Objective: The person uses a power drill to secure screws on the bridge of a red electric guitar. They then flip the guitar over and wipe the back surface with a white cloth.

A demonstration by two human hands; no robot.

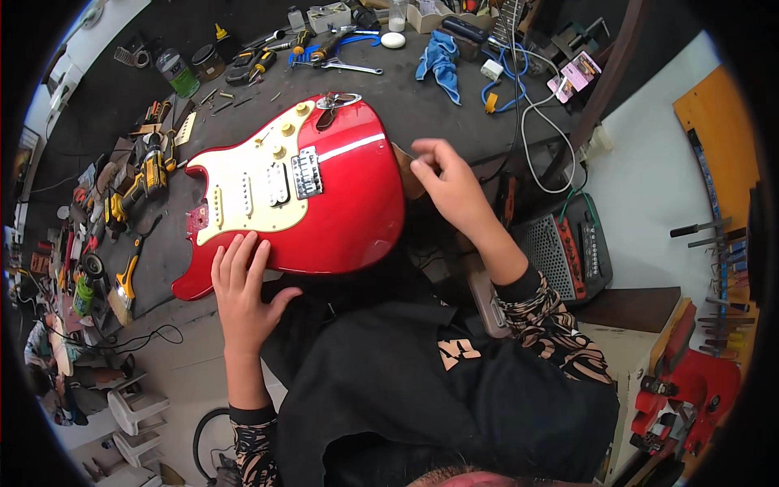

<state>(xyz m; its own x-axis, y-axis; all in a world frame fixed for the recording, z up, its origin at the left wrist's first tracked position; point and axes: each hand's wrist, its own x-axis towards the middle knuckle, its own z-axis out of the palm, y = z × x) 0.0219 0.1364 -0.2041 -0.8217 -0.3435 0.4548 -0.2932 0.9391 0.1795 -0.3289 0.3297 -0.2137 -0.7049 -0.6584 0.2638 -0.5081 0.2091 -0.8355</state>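
A glossy red electric guitar body (357,203) with a cream pickguard (235,191) lies at the bench's near edge, its neck pocket bare. Metal bridge (307,172), several cream knobs and pickups are on it. An oval jack plate (338,101) sits at its far edge, with a dark loop beside it. My left hand (243,280) rests on the near edge, fingers stretched across the red top. Off the body's right end, my right hand (454,187) hangs with fingers loosely curled, thumb apart from the index finger; nothing shows between them. A tan piece (406,170) is partly hidden there.
On the dark bench (389,73) are a yellow drill (152,166), a brush (123,288), a wrench (353,68), a blue cloth (442,65) and a bottle of green liquid (178,75). White cables (531,154) hang at right above an amplifier (560,252).
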